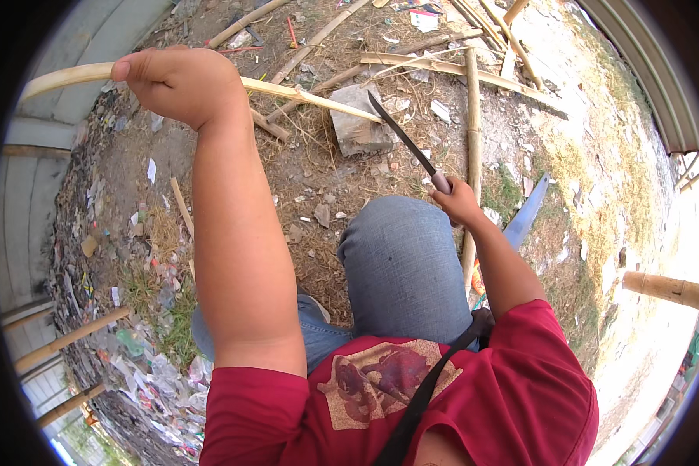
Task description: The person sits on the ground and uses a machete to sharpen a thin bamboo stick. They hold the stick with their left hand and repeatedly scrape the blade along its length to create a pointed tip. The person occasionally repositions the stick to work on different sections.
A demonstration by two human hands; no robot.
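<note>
Bamboo, pale and split into a long thin strip (303, 95), crosses the upper field; the left hand (180, 84) is closed in a full fist around it, so that a short length projects outboard of the fist while the longer length runs inboard toward the grey stone block (359, 123) on the littered ground. Inboard of that grip, the strip's tapered far end meets the dark blade of a long knife (404, 136), whose handle is clasped in the closed right hand (458, 202) above the person's denim-clad knee (400, 264). Judged from its slender, slightly bowed line, the strip is probably light and springy, stiff lengthwise yet liable to split (its cut edges may be sharp); a hold well back from the blade appears the safest. Round bamboo poles (474, 116) lie beyond the knife hand.
</note>
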